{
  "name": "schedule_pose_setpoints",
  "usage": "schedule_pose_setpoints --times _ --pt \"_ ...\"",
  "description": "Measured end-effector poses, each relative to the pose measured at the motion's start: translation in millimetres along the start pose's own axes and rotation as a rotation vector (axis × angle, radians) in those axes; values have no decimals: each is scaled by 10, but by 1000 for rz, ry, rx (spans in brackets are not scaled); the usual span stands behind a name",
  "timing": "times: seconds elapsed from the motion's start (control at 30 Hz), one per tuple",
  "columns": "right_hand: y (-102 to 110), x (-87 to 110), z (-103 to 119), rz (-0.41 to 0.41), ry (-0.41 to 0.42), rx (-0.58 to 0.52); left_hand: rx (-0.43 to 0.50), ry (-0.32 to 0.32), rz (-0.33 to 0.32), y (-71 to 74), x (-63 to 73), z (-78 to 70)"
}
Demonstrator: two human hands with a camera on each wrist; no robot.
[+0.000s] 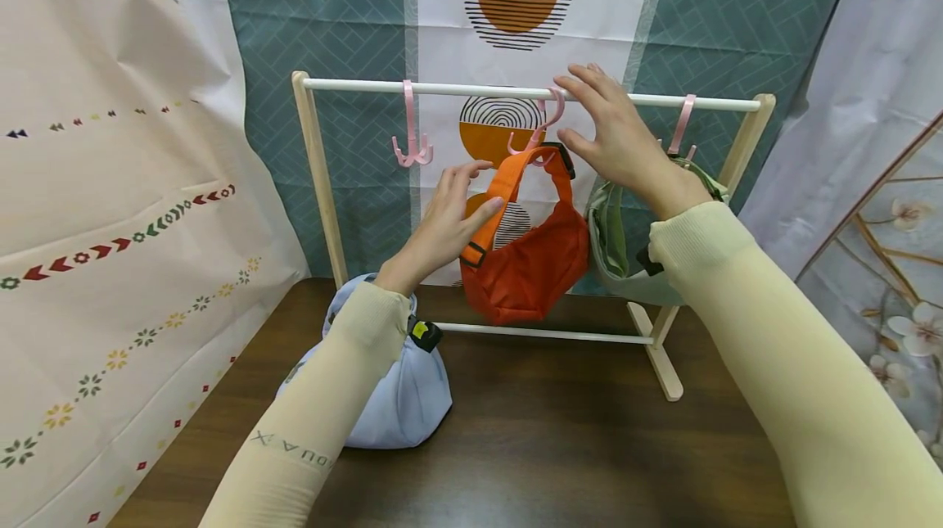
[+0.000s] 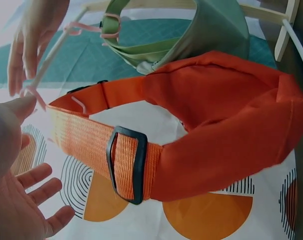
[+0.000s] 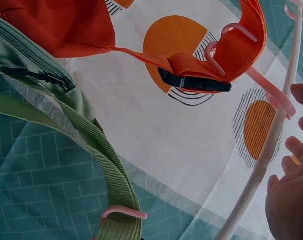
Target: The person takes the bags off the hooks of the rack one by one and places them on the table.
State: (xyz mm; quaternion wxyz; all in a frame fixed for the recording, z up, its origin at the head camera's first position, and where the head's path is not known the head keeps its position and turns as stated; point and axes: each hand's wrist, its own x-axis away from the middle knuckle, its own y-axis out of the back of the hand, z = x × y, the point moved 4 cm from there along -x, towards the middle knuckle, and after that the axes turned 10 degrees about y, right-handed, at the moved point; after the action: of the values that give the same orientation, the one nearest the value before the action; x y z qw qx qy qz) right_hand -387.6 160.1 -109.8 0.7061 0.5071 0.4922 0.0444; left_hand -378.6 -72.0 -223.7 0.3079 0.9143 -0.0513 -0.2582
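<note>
An orange-red bag hangs by its strap from a pink hook on the rack's white top bar. My left hand is beside the strap with its fingers spread and holds nothing. In the left wrist view the strap's black buckle lies right of that hand. My right hand is raised at the top bar, just right of the pink hook, its fingers loosely bent around nothing. The right wrist view has this hand close beside the bar.
A pale green bag hangs from another pink hook at the right. A third pink hook hangs bare at the left. On the brown table a light blue bag sits behind my left forearm.
</note>
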Motion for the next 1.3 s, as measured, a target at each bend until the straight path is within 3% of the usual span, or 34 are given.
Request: schedule_pose_setpoints --times 0.4,0.67,0.9,1.13,1.3 --pt "-115 -175 8 106 -1 115 -113 20 -55 -207 -215 -154" --pt "-160 -206 -18 157 8 200 -162 75 -47 -342 -343 -228" --pt "-183 -214 -9 92 4 218 -114 90 -96 -379 -383 -234" --pt "-197 -247 16 92 -27 229 -82 137 -100 -396 -404 -190" --pt "-225 -276 45 102 -37 214 -52 157 -155 -349 -368 -154"
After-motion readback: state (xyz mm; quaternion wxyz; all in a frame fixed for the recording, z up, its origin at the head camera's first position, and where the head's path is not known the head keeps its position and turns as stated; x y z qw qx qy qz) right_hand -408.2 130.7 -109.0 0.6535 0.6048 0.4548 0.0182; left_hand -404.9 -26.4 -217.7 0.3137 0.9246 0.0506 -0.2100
